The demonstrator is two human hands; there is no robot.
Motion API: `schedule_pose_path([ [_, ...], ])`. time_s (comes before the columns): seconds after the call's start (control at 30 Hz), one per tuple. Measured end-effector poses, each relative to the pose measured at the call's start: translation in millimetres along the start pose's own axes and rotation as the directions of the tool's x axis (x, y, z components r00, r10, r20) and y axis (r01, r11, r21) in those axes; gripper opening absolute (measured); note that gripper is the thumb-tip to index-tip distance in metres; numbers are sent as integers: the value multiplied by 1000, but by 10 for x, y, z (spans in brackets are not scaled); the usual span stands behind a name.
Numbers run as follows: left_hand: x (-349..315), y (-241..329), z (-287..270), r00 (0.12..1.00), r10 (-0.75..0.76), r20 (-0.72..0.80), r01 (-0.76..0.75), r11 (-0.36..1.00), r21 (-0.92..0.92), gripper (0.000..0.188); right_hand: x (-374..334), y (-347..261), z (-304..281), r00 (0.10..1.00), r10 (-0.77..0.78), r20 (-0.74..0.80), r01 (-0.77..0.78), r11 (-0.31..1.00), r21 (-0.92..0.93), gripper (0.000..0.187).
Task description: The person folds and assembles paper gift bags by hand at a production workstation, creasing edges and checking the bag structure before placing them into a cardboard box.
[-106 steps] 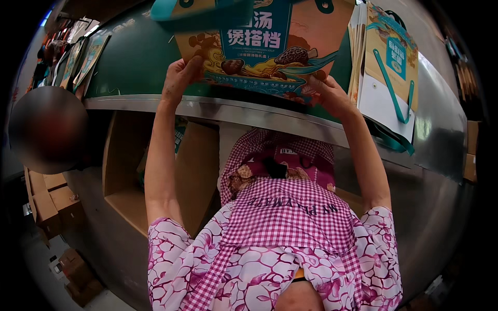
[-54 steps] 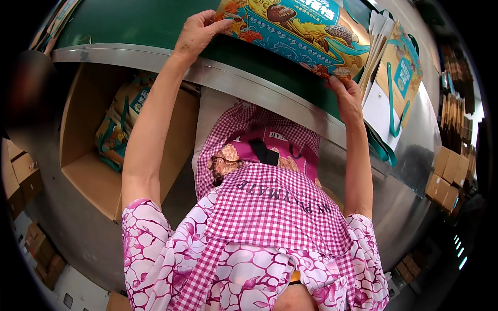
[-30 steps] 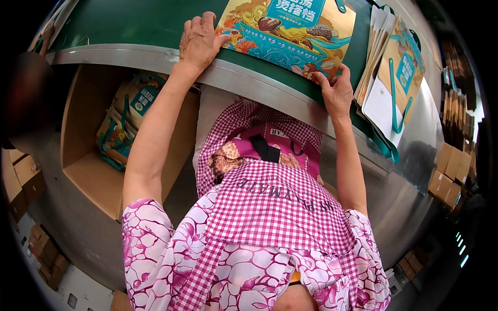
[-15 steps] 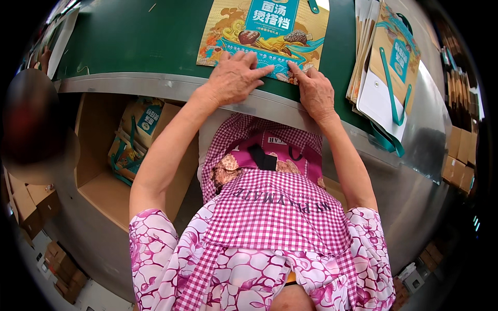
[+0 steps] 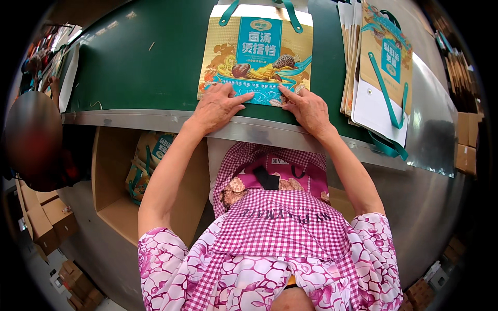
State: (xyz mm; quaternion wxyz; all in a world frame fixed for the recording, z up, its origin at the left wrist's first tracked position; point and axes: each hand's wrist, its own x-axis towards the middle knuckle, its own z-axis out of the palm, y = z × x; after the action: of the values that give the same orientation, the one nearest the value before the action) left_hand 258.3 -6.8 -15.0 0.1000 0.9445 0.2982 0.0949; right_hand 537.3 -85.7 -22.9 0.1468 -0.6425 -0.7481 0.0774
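A flat gold and teal gift bag (image 5: 233,57) with teal ribbon handles lies on the green tabletop, its bottom edge toward me. My left hand (image 5: 217,108) rests on the bag's lower left part, index finger and thumb stretched apart and pointing right. On the lower right part is my right hand (image 5: 307,110), with its index finger and thumb pointing left across the bottom corner and the other fingers bent. Both hands press on the bag from above; neither visibly wraps round it. The undersides of the fingers are hidden.
A stack of similar bags (image 5: 381,78) with dangling ribbons stands at the right. Below the table's metal edge (image 5: 155,118), an open cardboard box (image 5: 111,176) holds more bags. A blurred person (image 5: 33,135) is at the left. Cartons (image 5: 57,215) stand on the floor.
The view has shifted, so the bag shows lower with its handles visible. Both hands stay at its bottom edge, a little farther left in the picture.
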Motion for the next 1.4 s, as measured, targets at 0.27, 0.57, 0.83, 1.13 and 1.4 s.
schedule_pose_path([
  [0.27, -84, -159, -71, 999, -27, 18, 27, 1000, 1, 43, 55, -48, -107, 996, 1, 92, 3, 999, -34, 57],
  [0.57, 344, 438, 195, 999, 34, -23, -34, 999, 25, 44, 56, -113, -132, 993, 15, 117, -15, 1000, 3, 65],
  [0.83, -73, -164, -163, 996, -62, -59, 61, 998, -22, 37, 9, -12, -114, 999, -17, 32, 14, 996, 93, 61],
  [1.13, 97, -189, -82, 930, -292, -224, 284, 957, -66, 57, 761, -13, -856, 959, 128, 252, -231, 870, 436, 40],
  [1.4, 115, -160, -98, 947, -279, -159, 274, 960, -48, 67, 2720, 654, -501, 971, 241, 1, -241, 971, -7, 52],
])
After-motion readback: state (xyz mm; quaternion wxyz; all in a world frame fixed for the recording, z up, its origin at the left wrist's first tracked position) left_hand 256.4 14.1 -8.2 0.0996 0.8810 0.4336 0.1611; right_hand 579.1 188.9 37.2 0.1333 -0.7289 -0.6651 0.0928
